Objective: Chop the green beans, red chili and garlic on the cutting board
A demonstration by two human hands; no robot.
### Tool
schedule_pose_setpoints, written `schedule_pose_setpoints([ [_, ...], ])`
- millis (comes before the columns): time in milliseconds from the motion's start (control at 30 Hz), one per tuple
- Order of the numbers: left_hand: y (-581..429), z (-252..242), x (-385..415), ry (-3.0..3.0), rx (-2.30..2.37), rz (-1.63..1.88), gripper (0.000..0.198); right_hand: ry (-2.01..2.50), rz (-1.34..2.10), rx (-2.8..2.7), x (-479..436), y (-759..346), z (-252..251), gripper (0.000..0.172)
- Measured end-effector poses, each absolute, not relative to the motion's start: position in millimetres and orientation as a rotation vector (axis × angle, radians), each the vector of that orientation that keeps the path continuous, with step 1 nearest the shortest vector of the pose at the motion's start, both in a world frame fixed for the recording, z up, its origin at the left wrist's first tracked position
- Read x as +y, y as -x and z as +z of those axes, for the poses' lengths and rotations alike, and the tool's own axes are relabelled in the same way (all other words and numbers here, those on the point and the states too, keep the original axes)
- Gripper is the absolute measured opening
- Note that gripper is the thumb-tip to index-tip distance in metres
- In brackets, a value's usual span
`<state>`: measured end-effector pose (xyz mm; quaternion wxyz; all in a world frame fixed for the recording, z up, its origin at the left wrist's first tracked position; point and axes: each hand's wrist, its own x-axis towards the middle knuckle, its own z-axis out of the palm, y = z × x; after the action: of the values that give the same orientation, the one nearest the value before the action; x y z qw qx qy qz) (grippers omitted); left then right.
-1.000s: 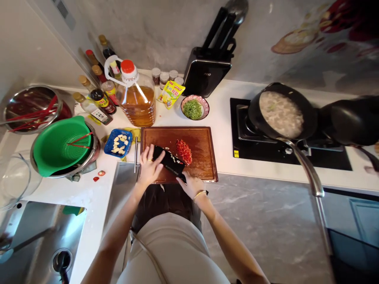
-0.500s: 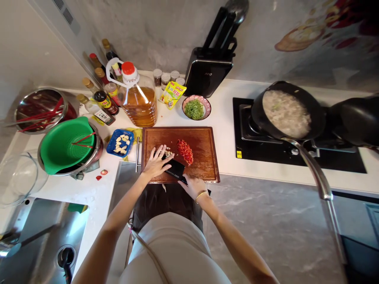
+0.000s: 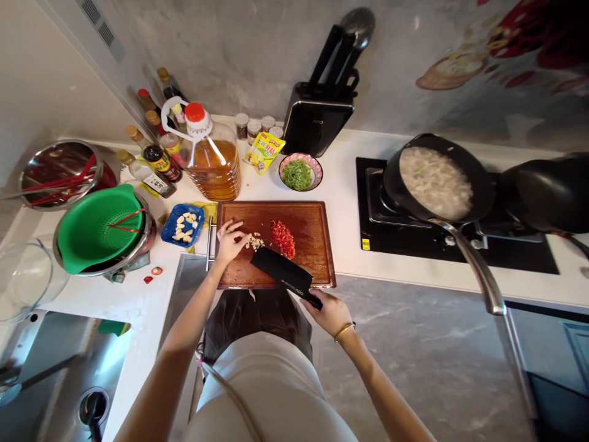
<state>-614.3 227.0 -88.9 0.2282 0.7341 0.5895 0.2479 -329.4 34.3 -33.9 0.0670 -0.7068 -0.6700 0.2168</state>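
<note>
My right hand [image 3: 332, 313] is wrapped round the handle of a black cleaver [image 3: 283, 271]. The blade lies tilted over the front part of the wooden cutting board [image 3: 317, 236], its far end close to a small heap of chopped garlic [image 3: 255, 241]. On the board's left side, my left hand [image 3: 231, 241] touches the edge of that heap, thumb and forefinger pinched together and the other fingers raised. Whether anything sits in the pinch is too small to tell. Chopped red chili [image 3: 282, 239] forms a pile right of the garlic. Whole garlic cloves lie in a blue tray [image 3: 167, 236] left of the board.
A bowl of sliced greens [image 3: 317, 172], a seasoning packet [image 3: 264, 153] and a knife block [image 3: 317, 116] stand behind the board. An oil jug [image 3: 211, 166] is at back left, a green colander [image 3: 87, 227] farther left. On the right, a pan [image 3: 391, 184] sits on the stove.
My left hand has come off the blade and drawn left into a pinch by the garlic. The cleaver, in my right hand, has moved right and toward me, uncovering the garlic.
</note>
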Motion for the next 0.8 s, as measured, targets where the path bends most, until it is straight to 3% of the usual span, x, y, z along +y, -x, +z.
schedule_pose_setpoints([
  [133, 602.1, -90.6, 207.4, -2.026, 1.703, 0.644, 0.017, 2.324, 0.498, -1.731, 37.0, 312.1, -50.9, 0.039],
  [233, 592.5, -90.1, 187.4, -2.096, 1.688, 0.588, 0.028, 2.503, 0.404, -1.558, 58.4, 301.8, -66.7, 0.042],
  [433, 576.4, -86.0, 169.0, -1.977, 1.646, 0.741, 0.020, 2.518, 0.462, -1.469, 116.1, 295.0, -98.0, 0.041],
  [567, 568.8, -78.0, 173.0, -1.472, 1.538, 0.959, 0.029, 2.421, 0.464, -1.528, 139.1, 296.7, -113.7, 0.043],
  [700, 584.9, -59.5, 174.6, -0.634, 1.049, 1.172, 0.048, 2.349, 0.430, -1.695, 147.6, 292.8, -118.5, 0.046],
  [800, 613.5, -43.8, 164.8, -0.293, 0.767, 1.287, 0.051, 2.277, 0.333, -1.808, 153.6, 292.6, -106.1, 0.046],
])
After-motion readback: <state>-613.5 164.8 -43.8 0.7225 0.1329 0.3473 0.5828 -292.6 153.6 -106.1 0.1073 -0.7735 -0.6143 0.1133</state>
